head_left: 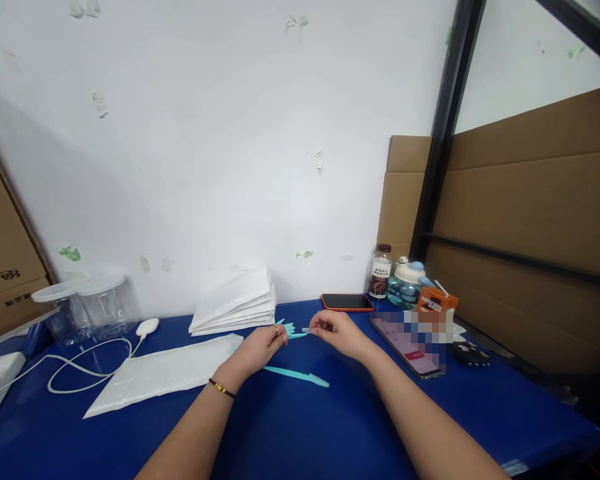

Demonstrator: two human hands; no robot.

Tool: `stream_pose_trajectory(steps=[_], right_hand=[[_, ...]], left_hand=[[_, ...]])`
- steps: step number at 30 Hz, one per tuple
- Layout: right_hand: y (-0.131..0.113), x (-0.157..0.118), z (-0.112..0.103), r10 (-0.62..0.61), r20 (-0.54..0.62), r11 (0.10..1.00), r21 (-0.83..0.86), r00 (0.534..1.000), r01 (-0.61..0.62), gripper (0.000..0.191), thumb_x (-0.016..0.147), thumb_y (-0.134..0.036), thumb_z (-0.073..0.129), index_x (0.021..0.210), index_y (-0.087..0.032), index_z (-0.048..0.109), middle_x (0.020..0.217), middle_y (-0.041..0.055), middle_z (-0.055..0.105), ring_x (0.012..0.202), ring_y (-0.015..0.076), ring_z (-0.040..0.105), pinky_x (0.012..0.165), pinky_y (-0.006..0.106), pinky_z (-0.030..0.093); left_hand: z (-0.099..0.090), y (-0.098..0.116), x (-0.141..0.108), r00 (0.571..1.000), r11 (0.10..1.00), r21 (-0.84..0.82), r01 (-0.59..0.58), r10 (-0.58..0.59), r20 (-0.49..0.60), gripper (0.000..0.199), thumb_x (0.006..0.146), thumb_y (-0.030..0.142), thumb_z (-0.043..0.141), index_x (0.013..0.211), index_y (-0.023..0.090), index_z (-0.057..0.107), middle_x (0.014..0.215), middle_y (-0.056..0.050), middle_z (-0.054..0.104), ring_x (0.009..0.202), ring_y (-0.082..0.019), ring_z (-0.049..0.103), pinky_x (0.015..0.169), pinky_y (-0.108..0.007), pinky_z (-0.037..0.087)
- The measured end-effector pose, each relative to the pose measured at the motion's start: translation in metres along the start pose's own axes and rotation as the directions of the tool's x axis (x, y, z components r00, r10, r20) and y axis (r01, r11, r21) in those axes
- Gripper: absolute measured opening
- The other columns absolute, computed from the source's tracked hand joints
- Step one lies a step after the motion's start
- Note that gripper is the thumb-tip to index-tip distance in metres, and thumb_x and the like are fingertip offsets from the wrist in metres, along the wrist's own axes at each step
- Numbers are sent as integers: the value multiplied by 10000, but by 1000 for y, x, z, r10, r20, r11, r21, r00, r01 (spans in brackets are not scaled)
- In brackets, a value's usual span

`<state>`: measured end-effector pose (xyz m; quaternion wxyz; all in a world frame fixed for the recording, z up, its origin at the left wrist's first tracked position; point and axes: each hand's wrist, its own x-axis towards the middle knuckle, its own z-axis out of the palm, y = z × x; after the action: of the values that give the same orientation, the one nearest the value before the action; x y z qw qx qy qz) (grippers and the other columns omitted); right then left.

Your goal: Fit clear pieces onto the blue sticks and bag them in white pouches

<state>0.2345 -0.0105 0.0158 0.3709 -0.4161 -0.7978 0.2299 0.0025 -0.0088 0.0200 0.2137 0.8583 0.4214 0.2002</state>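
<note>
My left hand (260, 348) is closed around a slim teal eyebrow razor (298, 335), whose end sticks out past the fingertips toward the right. Thumb and forefinger of my right hand (333, 328) pinch a small translucent piece (307, 331), perhaps a blade cap, close to that razor's tip. Several more teal razors (289, 327) lie just behind my left fingers, partly hidden. Another teal razor (300, 377) rests on the blue table in front of my hands. A white padded envelope (165, 373) lies flat to the left, its right end partly behind my left hand.
A stack of white envelopes (235, 303) leans by the wall. Phones (347, 303) (405, 347), a brown-capped bottle (381, 273), a blue jug (407, 283) and an orange box (436, 305) stand or lie right. Clear jars (103, 310) and a white cable (87, 363) are left.
</note>
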Motion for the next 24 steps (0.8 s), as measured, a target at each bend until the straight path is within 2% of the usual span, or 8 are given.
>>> stream_pose_trajectory(steps=[7, 10, 13, 15, 18, 20, 24], right_hand=[[1, -1, 7, 18, 55, 999, 45, 998, -20, 144, 762, -294, 572, 781, -169, 644, 663, -4, 570, 586, 103, 474, 542, 205, 368], [1, -2, 12, 21, 133, 997, 75, 991, -32, 145, 733, -290, 590, 772, -169, 661, 649, -2, 589, 582, 109, 495, 533, 203, 381], [5, -2, 4, 67, 233, 997, 10, 970, -71, 163, 707, -297, 600, 759, -170, 690, 624, 2, 622, 562, 119, 521, 514, 207, 378], [10, -2, -9, 120, 172, 991, -75, 978, -108, 176, 716, -283, 577, 769, -167, 698, 634, 12, 644, 558, 125, 535, 511, 211, 374], [20, -4, -30, 205, 1, 957, -208, 979, -200, 159, 720, -218, 539, 728, -160, 687, 661, 28, 661, 575, 130, 557, 521, 210, 375], [26, -5, -38, 270, -18, 923, -279, 963, -265, 138, 705, -178, 536, 688, -163, 672, 661, 33, 666, 581, 132, 569, 517, 205, 369], [35, -5, -31, 361, -2, 848, -415, 932, -330, 90, 665, -197, 601, 723, -176, 666, 689, 32, 668, 592, 130, 573, 500, 198, 340]], left_hand=[[3, 1, 2, 1000, 1000, -17, -18, 18, 10, 340, 883, 425, 304, 777, 185, 520, 658, 24, 471, 603, -112, 423, 570, -208, 319], [11, 4, 2, 998, 999, -41, -21, 24, 59, 312, 873, 399, 335, 742, 181, 515, 627, 31, 461, 564, -101, 401, 538, -206, 308], [20, 7, 1, 995, 1000, -10, -3, 4, 103, 317, 849, 414, 380, 730, 178, 554, 595, 30, 478, 544, -98, 398, 512, -208, 294], [23, 10, 0, 991, 1000, 19, -5, 2, 136, 317, 814, 440, 438, 721, 175, 585, 600, 25, 514, 553, -99, 427, 509, -207, 293], [21, 13, 0, 985, 1000, 28, 14, -19, 172, 315, 782, 465, 481, 765, 182, 618, 656, 13, 581, 591, -108, 501, 519, -204, 317], [16, 10, 1, 989, 994, 88, 58, -69, 127, 279, 789, 433, 478, 795, 195, 624, 691, 8, 603, 620, -117, 531, 530, -207, 329], [7, -7, 2, 987, 934, 323, 153, -130, -92, 144, 755, 296, 538, 848, 229, 625, 855, -9, 626, 755, -149, 562, 621, -226, 359]])
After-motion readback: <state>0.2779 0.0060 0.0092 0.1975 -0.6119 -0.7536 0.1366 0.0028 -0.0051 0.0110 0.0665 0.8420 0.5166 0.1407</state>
